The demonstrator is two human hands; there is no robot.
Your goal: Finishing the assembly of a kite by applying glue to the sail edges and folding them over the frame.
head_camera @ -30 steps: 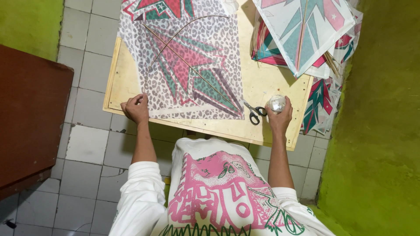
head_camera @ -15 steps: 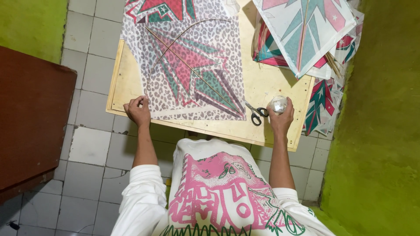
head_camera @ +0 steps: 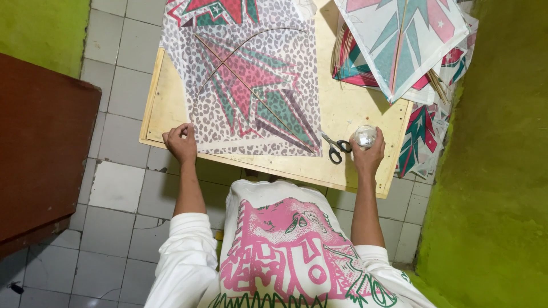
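The far end of the kite (head_camera: 251,85) is cut off by the frame, and our right hand (head_camera: 367,153) hides most of the small clear jar (head_camera: 365,135) it grips, so we cannot tell what the jar holds. The kite lies flat on the board (head_camera: 348,108), leopard-spotted paper with a pink and green star and 2 thin sticks, 1 straight and 1 bowed. Our left hand (head_camera: 181,142) pinches its near left corner with curled fingers, and scissors (head_camera: 335,148) lie just left of the jar.

Wooden board (head_camera: 348,108) bears kite sheet (head_camera: 257,85), scissors (head_camera: 335,148), perhaps tape.
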